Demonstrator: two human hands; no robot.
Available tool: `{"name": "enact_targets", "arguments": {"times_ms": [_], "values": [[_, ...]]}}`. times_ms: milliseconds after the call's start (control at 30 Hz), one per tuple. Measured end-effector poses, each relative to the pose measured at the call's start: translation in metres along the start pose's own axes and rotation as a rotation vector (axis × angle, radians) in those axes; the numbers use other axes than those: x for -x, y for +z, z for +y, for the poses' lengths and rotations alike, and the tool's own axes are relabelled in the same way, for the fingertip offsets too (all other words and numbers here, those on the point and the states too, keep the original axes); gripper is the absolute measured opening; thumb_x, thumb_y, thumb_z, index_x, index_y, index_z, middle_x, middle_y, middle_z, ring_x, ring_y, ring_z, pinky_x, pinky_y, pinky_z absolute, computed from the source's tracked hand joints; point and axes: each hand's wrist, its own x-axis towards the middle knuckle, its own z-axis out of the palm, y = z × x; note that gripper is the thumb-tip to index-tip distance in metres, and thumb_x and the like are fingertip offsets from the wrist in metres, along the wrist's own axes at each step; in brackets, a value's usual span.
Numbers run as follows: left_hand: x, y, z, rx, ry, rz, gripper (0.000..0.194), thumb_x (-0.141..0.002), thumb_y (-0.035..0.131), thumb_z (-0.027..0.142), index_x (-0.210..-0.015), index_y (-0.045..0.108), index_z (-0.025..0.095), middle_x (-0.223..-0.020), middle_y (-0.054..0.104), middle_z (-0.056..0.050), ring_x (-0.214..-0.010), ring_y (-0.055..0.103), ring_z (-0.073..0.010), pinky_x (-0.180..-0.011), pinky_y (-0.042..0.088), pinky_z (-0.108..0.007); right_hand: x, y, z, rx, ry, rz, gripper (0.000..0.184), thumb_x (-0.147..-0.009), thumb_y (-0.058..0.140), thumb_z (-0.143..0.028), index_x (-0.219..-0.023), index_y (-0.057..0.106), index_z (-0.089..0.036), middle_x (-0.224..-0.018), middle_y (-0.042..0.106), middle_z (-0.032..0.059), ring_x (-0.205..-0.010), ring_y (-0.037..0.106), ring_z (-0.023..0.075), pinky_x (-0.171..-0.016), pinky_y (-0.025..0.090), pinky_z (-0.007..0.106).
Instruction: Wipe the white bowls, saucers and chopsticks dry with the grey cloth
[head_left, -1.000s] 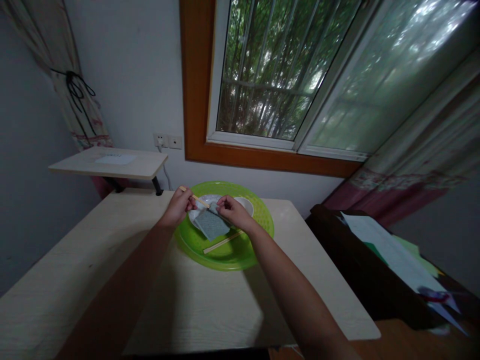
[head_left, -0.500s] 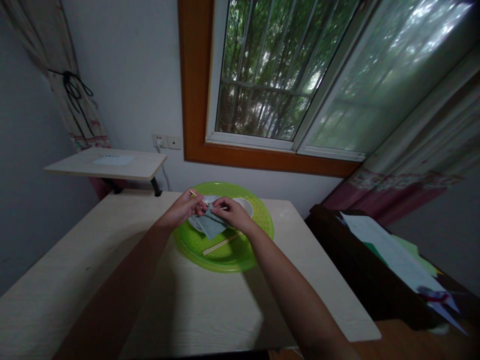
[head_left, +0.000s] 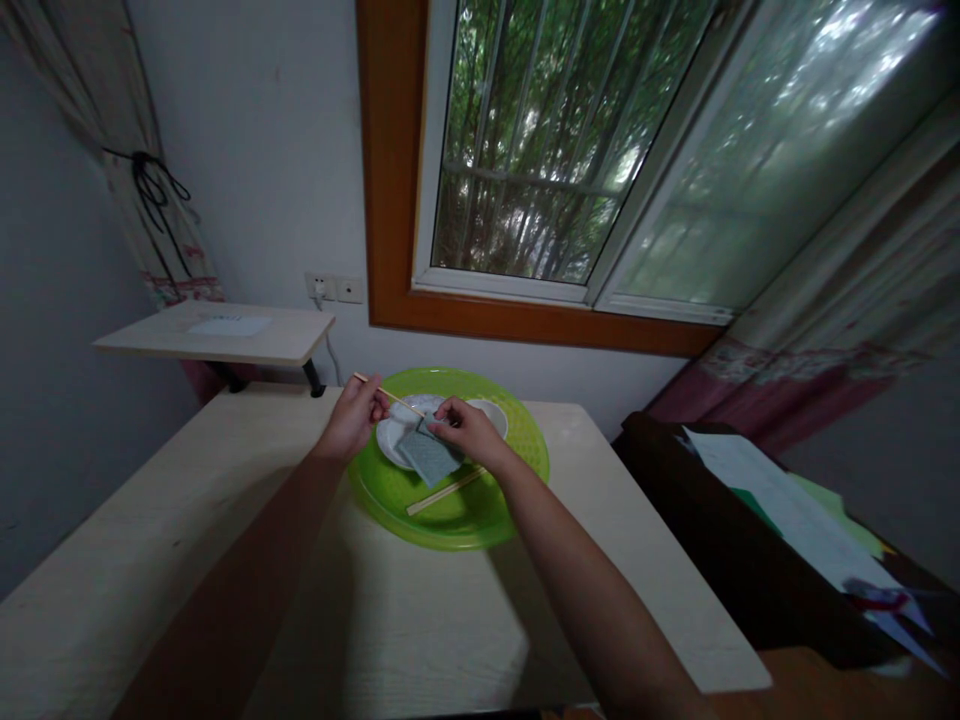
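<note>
My left hand (head_left: 355, 412) is closed on a single chopstick (head_left: 400, 402), which slants down to the right toward my other hand. A grey-green cloth (head_left: 432, 456) hangs from the closed fingers of my right hand (head_left: 466, 428), its upper edge at the chopstick's tip. Whether the cloth is wrapped round the tip is hidden. Behind the cloth a pale plate (head_left: 388, 437) and a white bowl (head_left: 493, 412) stand on a round green tray (head_left: 450, 538). More chopsticks (head_left: 444, 492) lie at the tray's front, partly under my right wrist.
The tray rests on a light wooden table (head_left: 420, 620). A small raised shelf (head_left: 285, 345) with a paper (head_left: 230, 326) stands at the back left. Beyond the right edge is a dark surface bearing papers (head_left: 787, 500). A wall and window (head_left: 547, 150) close off the back.
My left hand has drawn back to the left, baring more of the chopstick. The cloth stays in my right hand and hangs a little more spread out.
</note>
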Motion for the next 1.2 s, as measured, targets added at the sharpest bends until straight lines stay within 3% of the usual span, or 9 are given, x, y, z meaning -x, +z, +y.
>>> {"name": "enact_targets", "arguments": {"times_ms": [233,433,567,700,900,967,1067,1200], "values": [[0.007,0.005,0.002,-0.016,-0.067,-0.166,0.033,-0.086,0.071,0.041,-0.088,0.045,0.021,-0.063,0.064,0.004,-0.042,0.047,-0.0066,-0.05,0.043,-0.019,0.0,0.002,-0.003,-0.055,-0.006,-0.002,0.029,-0.079,0.075,-0.045,-0.088,0.06,-0.021,-0.086,0.063,-0.0007,-0.077,0.056,0.0161,-0.072,0.042,0.028],[0.008,0.011,-0.002,-0.16,-0.117,-0.41,0.037,-0.084,0.073,0.048,-0.084,0.05,0.02,-0.067,0.068,-0.002,-0.042,0.048,-0.0076,-0.043,0.035,-0.019,0.001,0.004,-0.009,-0.081,-0.009,-0.018,0.029,-0.08,0.073,-0.046,-0.087,0.06,-0.021,-0.082,0.062,-0.0013,-0.076,0.054,0.0156,-0.07,0.041,0.027],[0.006,0.01,-0.007,-0.263,-0.092,-0.535,0.036,-0.085,0.071,0.051,-0.082,0.054,0.019,-0.069,0.068,-0.003,-0.041,0.044,-0.0073,-0.045,0.039,-0.022,0.001,0.005,-0.011,-0.091,-0.024,-0.032,0.027,-0.08,0.073,-0.044,-0.086,0.059,-0.022,-0.076,0.059,-0.0019,-0.074,0.053,0.0161,-0.068,0.04,0.027],[0.003,0.007,-0.01,-0.227,-0.071,-0.447,0.034,-0.085,0.071,0.049,-0.081,0.054,0.019,-0.064,0.064,0.0,-0.04,0.039,-0.0063,-0.043,0.035,-0.021,0.0,0.005,-0.01,-0.099,-0.01,-0.024,0.028,-0.08,0.073,-0.046,-0.089,0.06,-0.022,-0.077,0.059,-0.0019,-0.075,0.053,0.0163,-0.067,0.04,0.027],[-0.002,0.002,-0.005,-0.04,0.002,0.02,0.034,-0.084,0.07,0.045,-0.076,0.049,0.02,-0.058,0.053,0.006,-0.043,0.041,-0.0058,-0.045,0.034,-0.018,0.0,0.004,-0.007,-0.068,0.014,-0.01,0.027,-0.079,0.074,-0.043,-0.088,0.06,-0.022,-0.077,0.059,-0.0023,-0.073,0.053,0.0157,-0.067,0.039,0.026],[-0.004,0.001,-0.005,-0.031,0.005,0.097,0.031,-0.085,0.067,0.043,-0.076,0.049,0.02,-0.056,0.051,0.006,-0.044,0.043,-0.0068,-0.046,0.035,-0.019,0.0,0.004,-0.006,-0.059,0.018,-0.009,0.025,-0.079,0.074,-0.041,-0.088,0.06,-0.022,-0.076,0.059,-0.0024,-0.073,0.053,0.0158,-0.067,0.039,0.027],[-0.005,0.0,-0.008,-0.056,-0.006,0.064,0.03,-0.085,0.066,0.044,-0.078,0.049,0.021,-0.055,0.053,0.005,-0.044,0.046,-0.0081,-0.045,0.035,-0.019,0.0,0.005,-0.005,-0.052,0.012,-0.013,0.025,-0.078,0.074,-0.04,-0.085,0.059,-0.022,-0.076,0.059,-0.0024,-0.073,0.052,0.0159,-0.067,0.039,0.027],[-0.003,0.001,-0.013,-0.091,-0.043,-0.115,0.032,-0.086,0.067,0.047,-0.082,0.05,0.02,-0.058,0.059,0.003,-0.042,0.043,-0.0078,-0.044,0.034,-0.02,0.0,0.005,-0.005,-0.06,0.016,-0.017,0.026,-0.078,0.074,-0.041,-0.085,0.059,-0.022,-0.076,0.059,-0.0025,-0.072,0.052,0.0158,-0.067,0.039,0.027]]}}
